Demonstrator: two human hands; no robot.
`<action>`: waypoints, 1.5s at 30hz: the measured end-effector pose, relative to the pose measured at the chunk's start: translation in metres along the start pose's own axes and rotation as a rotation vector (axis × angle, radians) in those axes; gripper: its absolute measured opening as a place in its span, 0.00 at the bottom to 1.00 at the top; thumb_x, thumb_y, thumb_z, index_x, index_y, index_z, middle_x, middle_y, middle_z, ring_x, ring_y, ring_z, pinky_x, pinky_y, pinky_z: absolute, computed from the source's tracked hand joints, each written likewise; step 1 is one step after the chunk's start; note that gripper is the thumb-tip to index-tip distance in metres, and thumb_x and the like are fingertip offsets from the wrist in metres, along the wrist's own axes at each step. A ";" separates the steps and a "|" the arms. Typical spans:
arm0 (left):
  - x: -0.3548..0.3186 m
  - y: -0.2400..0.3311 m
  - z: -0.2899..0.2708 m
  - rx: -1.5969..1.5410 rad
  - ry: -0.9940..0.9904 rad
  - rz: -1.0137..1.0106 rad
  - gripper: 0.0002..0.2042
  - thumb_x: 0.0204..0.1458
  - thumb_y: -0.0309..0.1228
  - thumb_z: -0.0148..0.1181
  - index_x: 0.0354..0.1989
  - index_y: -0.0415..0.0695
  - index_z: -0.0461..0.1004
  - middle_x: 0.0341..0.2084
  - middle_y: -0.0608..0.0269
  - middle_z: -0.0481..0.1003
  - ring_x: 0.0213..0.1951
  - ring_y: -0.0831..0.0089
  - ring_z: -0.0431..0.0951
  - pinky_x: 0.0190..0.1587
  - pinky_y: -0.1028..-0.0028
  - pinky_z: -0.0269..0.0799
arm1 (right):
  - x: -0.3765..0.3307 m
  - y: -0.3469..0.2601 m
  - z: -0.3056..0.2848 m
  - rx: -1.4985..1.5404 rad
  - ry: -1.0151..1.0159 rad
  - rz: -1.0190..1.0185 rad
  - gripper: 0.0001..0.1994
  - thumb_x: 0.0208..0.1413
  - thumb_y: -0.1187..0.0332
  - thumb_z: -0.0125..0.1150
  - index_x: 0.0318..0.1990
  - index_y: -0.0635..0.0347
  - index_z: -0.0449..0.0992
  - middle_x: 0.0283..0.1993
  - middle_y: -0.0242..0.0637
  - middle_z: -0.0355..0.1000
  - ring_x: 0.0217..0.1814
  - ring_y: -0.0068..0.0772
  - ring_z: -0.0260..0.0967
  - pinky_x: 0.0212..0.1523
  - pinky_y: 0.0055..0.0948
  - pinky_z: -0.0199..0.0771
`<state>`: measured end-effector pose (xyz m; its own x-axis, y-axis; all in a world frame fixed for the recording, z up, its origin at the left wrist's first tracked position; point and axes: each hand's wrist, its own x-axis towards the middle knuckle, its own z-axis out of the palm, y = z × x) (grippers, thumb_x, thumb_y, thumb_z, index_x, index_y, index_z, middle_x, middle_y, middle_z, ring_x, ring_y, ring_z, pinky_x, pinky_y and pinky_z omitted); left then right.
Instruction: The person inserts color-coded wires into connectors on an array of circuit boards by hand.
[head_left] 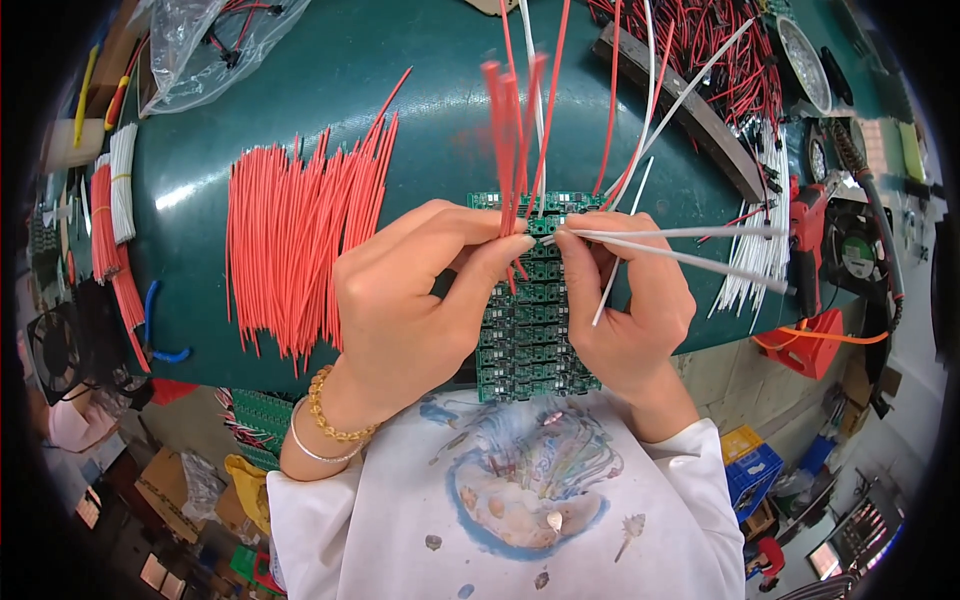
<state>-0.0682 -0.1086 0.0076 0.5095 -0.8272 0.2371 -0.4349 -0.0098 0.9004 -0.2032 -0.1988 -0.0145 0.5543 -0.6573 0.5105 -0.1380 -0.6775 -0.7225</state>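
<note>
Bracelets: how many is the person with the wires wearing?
2: a gold bracelet around the left wrist and a thin silver bangle nearer the elbow. Sleeves may hide more.

A clear plastic bag (172, 78) is lying at the far left of the green bench (440, 150). Near the left edge, a blue-handled tool (160, 353) is resting. A black fan (857, 250) is sitting at the right, with a blue crate (757, 482) standing lower down.
</note>
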 end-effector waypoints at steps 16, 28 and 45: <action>0.001 0.012 0.035 -0.114 0.096 -0.061 0.05 0.43 0.19 0.68 0.28 0.35 0.77 0.20 0.58 0.76 0.20 0.74 0.77 0.22 0.81 0.71 | -0.005 0.020 -0.024 0.031 0.141 0.035 0.08 0.44 0.85 0.65 0.32 0.68 0.75 0.28 0.41 0.74 0.24 0.32 0.67 0.23 0.23 0.65; 0.007 0.006 0.047 0.102 0.113 0.123 0.06 0.42 0.20 0.68 0.27 0.39 0.77 0.20 0.61 0.75 0.19 0.72 0.75 0.20 0.77 0.66 | -0.005 0.024 -0.025 0.004 0.122 -0.010 0.11 0.42 0.87 0.65 0.35 0.69 0.74 0.28 0.42 0.73 0.25 0.37 0.69 0.24 0.27 0.66; 0.010 0.009 0.050 0.153 0.082 0.254 0.06 0.42 0.19 0.66 0.29 0.38 0.77 0.20 0.60 0.74 0.19 0.68 0.73 0.20 0.74 0.66 | -0.007 0.020 -0.031 -0.016 0.073 0.060 0.10 0.48 0.84 0.61 0.39 0.68 0.75 0.27 0.41 0.72 0.24 0.35 0.67 0.25 0.26 0.66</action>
<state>-0.1037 -0.1448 -0.0002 0.4262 -0.7657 0.4818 -0.6593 0.1018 0.7449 -0.2346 -0.2179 -0.0179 0.4833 -0.7188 0.4997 -0.1822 -0.6409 -0.7457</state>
